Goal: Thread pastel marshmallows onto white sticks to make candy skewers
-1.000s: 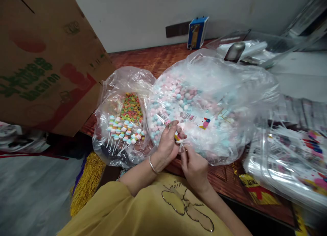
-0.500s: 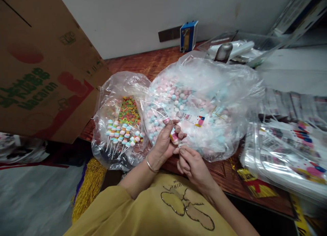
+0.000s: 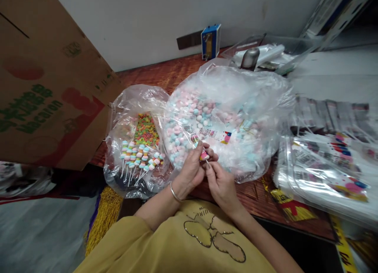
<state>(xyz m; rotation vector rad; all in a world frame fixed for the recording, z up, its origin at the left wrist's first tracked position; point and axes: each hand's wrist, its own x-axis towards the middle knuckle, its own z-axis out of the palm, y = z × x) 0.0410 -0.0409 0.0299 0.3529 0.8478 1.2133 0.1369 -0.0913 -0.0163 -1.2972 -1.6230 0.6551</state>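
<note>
My left hand (image 3: 191, 168), with a bracelet at the wrist, is closed around a small printed clear bag (image 3: 203, 155). What fills the bag is mostly hidden by the fingers; a thin white stick seems to come out of its lower end. There my right hand (image 3: 222, 186) pinches the stick, its fingertips close against the left fingers. Just behind both hands lies a big clear plastic bag (image 3: 251, 103) of pink, blue and white marshmallow balls. Left of them, several marshmallow skewers (image 3: 141, 156) on white sticks rest on another plastic bag, beside a heap of colourful small candies (image 3: 147, 129).
A large cardboard box (image 3: 50, 84) leans in at the left. Stacked printed plastic bags (image 3: 321, 166) and a packet of gold twist ties (image 3: 292, 206) lie right. At the back are a blue box (image 3: 210, 42) and a clear tray (image 3: 298, 48).
My right hand has come up against the lower end of the small bag and now pinches the stick. My left hand keeps its hold. The view has shifted slightly.
</note>
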